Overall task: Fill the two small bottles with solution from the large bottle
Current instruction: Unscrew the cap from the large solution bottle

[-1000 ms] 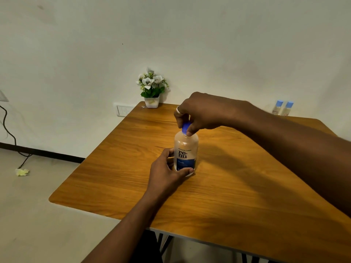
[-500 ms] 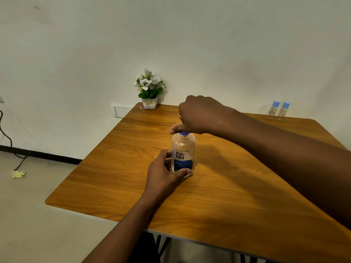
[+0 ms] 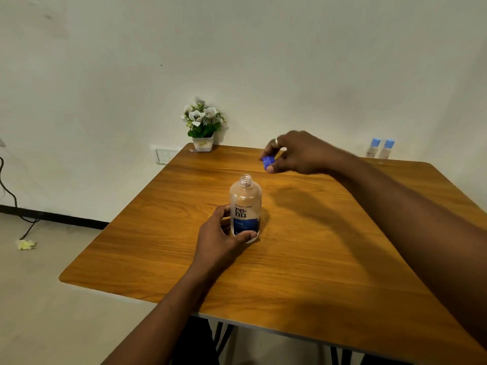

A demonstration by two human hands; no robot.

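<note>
Plain white wall, pale floor, and a wooden table [image 3: 303, 259] pushed up against the wall, so pretty much nothing to get in the way. A little potted plant [image 3: 202, 125] sat on the far left corner, well out of the working area.

The large bottle [image 3: 245, 206] stood upright near the middle of the table with its neck open. The left hand [image 3: 221, 241] was wrapped around its lower half, thumb across the front by the label, which I'd guess was just to keep it from tipping or spinning. The right hand [image 3: 297, 152] hung above the table beyond and to the right of the bottle, fingers pinched shut on the blue cap [image 3: 268, 162], nothing else in it. My read is the cap was on its way to being parked somewhere so that hand could be free.

The two small bottles [image 3: 379, 148] were way off at the far right edge, side by side against the wall, both with blue caps on. So no pouring had happened at that point. They looked too far away to fill where they were; someone would have to bring them closer and uncap them first. Narrow necks too, so spills seemed likely if the pour got rushed.
</note>
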